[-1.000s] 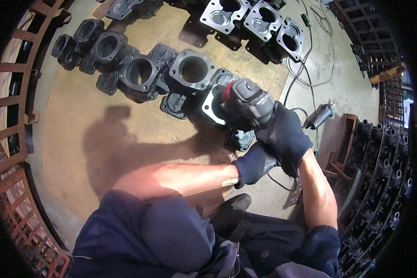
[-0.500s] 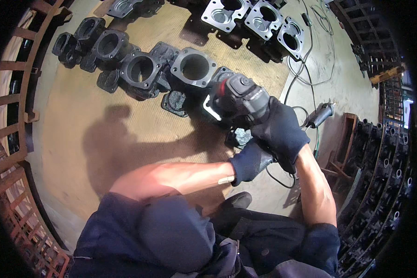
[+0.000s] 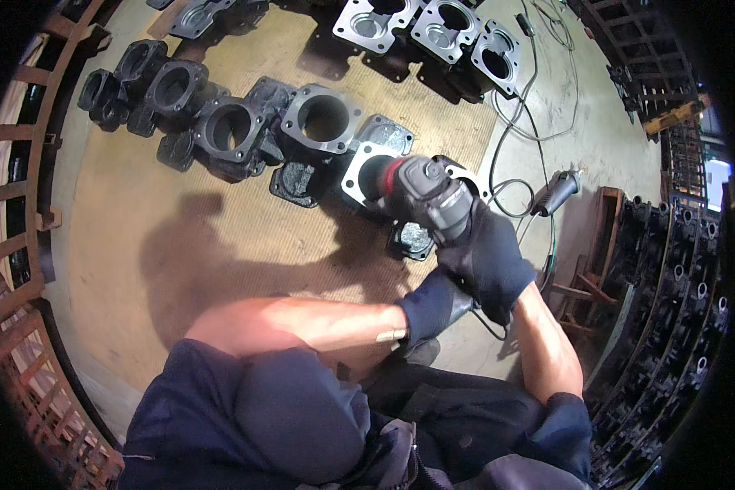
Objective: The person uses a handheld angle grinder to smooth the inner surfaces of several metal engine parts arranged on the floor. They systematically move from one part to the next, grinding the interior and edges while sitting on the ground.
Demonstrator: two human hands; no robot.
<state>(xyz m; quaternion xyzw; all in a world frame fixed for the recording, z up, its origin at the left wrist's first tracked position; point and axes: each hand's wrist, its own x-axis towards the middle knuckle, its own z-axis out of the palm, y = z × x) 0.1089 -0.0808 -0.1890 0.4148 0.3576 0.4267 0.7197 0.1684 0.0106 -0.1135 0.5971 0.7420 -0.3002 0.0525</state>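
Both my gloved hands hold a dark angle grinder (image 3: 433,196) with a red band by its disc. My right hand (image 3: 494,257) is wrapped round its body, close to the head. Behind it, my left hand (image 3: 438,306) grips the rear end, its fingers partly hidden. The grinder's head is over the bright machined flange (image 3: 355,181) of a dark metal casting, covering part of the bore; whether the disc touches it I cannot tell. Another bright flange (image 3: 483,194) peeks out right of the grinder. Below the head sits a casting's foot with a shiny patch (image 3: 415,237).
A row of dark castings (image 3: 229,131) runs to the far left on a ribbed tan mat (image 3: 220,269). More bright-faced castings (image 3: 449,33) stand at the back. A second corded power tool (image 3: 561,192) lies at right among loose cables (image 3: 510,122). Racks of parts (image 3: 670,302) line the right side.
The grinder has shifted right relative to the castings, baring the left part of the bright flange. The whole view has slid slightly. Both hands keep their grip.
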